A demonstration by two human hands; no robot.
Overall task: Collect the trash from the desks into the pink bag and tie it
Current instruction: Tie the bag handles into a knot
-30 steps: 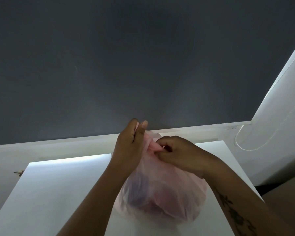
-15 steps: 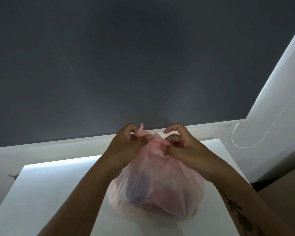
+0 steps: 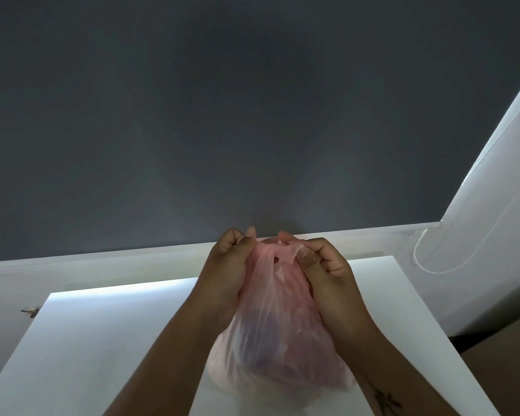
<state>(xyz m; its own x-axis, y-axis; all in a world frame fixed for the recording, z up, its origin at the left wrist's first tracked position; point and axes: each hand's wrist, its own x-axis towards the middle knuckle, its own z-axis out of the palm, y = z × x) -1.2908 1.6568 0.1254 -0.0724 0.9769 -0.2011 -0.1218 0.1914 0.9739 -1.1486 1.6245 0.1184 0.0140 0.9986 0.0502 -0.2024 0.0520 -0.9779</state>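
A thin pink plastic bag (image 3: 278, 334) stands on the white desk (image 3: 102, 340), bulging with dark and reddish trash that shows through the film. My left hand (image 3: 228, 265) pinches the left handle of the bag near its top. On the other side, my right hand (image 3: 321, 265) pinches the right handle. The two handles meet between my hands, with a small hole visible in the gathered plastic. Both hands hold the bag's top close to the desk's far edge.
A dark grey wall (image 3: 222, 115) rises behind the desk above a white ledge (image 3: 102, 259). A white window blind (image 3: 499, 181) with a looped bead cord (image 3: 433, 262) is at the right. A small metal fitting (image 3: 30, 311) sticks out left of the desk.
My hands have shifted on the bag's top: the handles are now drawn up and apart between them, and the bag looks stretched taller than before.
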